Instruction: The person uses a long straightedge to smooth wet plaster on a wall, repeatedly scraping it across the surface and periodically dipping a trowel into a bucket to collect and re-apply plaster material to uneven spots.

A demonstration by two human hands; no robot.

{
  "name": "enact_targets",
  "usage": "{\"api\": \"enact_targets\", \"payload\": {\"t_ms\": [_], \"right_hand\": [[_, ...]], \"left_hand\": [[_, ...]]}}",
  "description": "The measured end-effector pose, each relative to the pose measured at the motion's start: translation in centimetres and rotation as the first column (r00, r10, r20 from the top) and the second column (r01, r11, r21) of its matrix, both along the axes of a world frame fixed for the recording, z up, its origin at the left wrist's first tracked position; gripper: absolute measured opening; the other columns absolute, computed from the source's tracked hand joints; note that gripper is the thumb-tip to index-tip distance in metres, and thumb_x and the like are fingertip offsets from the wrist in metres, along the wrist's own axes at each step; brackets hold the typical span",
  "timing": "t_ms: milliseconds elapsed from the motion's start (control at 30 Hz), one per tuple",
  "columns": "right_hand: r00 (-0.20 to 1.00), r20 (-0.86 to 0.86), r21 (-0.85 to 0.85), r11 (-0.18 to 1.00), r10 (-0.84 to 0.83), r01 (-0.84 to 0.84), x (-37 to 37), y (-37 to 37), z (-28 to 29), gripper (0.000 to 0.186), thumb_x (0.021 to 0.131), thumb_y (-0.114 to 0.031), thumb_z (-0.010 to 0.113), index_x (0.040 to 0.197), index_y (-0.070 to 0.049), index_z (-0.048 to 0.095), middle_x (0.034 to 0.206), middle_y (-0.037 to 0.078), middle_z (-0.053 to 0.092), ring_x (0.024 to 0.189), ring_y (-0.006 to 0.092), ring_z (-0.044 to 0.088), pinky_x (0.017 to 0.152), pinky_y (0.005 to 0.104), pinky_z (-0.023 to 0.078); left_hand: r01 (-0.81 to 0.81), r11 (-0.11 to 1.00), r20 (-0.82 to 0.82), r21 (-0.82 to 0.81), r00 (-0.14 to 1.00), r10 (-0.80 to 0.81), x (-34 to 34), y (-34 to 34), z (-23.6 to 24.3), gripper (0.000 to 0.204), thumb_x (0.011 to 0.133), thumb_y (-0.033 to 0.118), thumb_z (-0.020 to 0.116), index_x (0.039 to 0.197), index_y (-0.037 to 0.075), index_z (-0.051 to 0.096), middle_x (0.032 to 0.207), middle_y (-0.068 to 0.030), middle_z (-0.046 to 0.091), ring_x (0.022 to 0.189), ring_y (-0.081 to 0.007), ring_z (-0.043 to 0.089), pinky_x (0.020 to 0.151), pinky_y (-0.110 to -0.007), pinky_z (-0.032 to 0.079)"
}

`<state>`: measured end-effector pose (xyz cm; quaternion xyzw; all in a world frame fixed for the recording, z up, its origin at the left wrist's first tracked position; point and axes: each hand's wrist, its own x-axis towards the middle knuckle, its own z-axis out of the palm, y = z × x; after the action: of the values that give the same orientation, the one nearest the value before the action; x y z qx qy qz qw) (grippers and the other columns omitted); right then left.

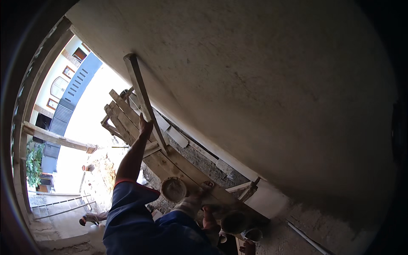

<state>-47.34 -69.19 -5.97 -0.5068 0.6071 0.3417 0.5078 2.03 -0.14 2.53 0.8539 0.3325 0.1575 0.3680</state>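
Left hand [145, 126] raised, arm in a blue sleeve with red cuff; palm and fingers wrapped around the long wooden straightedge [144, 102] that leans flat against the plastered wall [255, 72]. Grip closed on the board, about halfway up its length.

Right hand [196, 195] gloved, low in frame, resting on the plank scaffold [178, 168]; whether its grip is closed on anything, cannot tell.

Wall surface: pale grey plaster, broad and mostly even, faint trowel marks. It fills the upper right of the view.

Scaffold of rough planks runs along the wall's foot. A round mortar pan [173, 189] sits just beside the right hand; a darker bucket [233, 222] lies further along. Rubble and grey ground below.

Far left: bright daylight, a neighbouring building [63, 85] with blue shutters and arched windows, a green plant [34, 163], a horizontal timber beam [55, 138].
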Motion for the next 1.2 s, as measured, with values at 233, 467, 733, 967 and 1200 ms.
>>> {"api": "enact_targets", "payload": {"t_ms": [233,467,733,967,1200], "right_hand": [[0.981,0.088,-0.088,0.982,0.175,-0.167,11.3,11.1,3.6,0.038,0.072,-0.012,0.059,0.106,-0.002,0.047,0.072,0.011,0.057,0.055,0.0198,0.055,0.048,0.0320,0.045],[0.906,0.315,0.012,0.953,0.283,-0.302,15.8,15.9,5.8,0.035,0.072,-0.012,0.054,0.105,-0.003,0.047,0.076,0.008,0.055,0.058,0.0185,0.060,0.050,0.0307,0.052],[0.953,0.175,-0.060,0.969,0.248,-0.241,16.8,16.9,7.1,0.040,0.070,-0.008,0.053,0.109,-0.003,0.045,0.074,0.011,0.053,0.053,0.0194,0.056,0.046,0.0289,0.047],[0.918,0.208,-0.051,0.941,0.338,-0.335,18.8,18.3,5.0,0.038,0.071,-0.009,0.051,0.108,-0.004,0.045,0.071,0.009,0.052,0.050,0.0185,0.053,0.044,0.0282,0.045],[0.878,0.312,0.176,0.886,0.362,-0.428,24.9,21.9,3.8,0.053,0.077,-0.016,0.049,0.126,-0.006,0.031,0.084,0.012,0.056,0.059,0.0199,0.057,0.052,0.0342,0.050]], "left_hand": [[-0.044,0.967,0.025,0.252,0.999,0.039,13.8,13.9,11.7,0.104,0.060,0.029,0.075,0.133,-0.003,0.009,0.131,-0.0273,0.028,0.123,-0.0379,0.027,0.099,-0.041,0.028],[0.062,0.997,0.232,0.054,0.970,-0.073,16.9,16.5,11.3,0.072,0.056,0.020,0.076,0.112,-0.001,0.034,0.100,-0.0207,0.052,0.091,-0.0315,0.054,0.078,-0.038,0.045],[0.243,0.970,0.290,0.025,0.927,-0.239,13.9,14.7,11.6,0.053,0.057,0.024,0.074,0.094,0.000,0.043,0.081,-0.0146,0.056,0.075,-0.0239,0.057,0.063,-0.035,0.046],[0.461,0.887,0.396,-0.024,0.819,-0.415,1.5,8.4,14.6,0.057,0.063,0.017,0.074,0.106,0.001,0.039,0.090,-0.0152,0.056,0.083,-0.0247,0.056,0.072,-0.037,0.046],[0.566,0.793,0.377,-0.226,0.801,-0.465,-7.9,1.5,24.7,0.046,0.063,0.009,0.071,0.104,0.000,0.052,0.100,-0.0086,0.057,0.091,-0.0161,0.056,0.076,-0.029,0.047]]}}
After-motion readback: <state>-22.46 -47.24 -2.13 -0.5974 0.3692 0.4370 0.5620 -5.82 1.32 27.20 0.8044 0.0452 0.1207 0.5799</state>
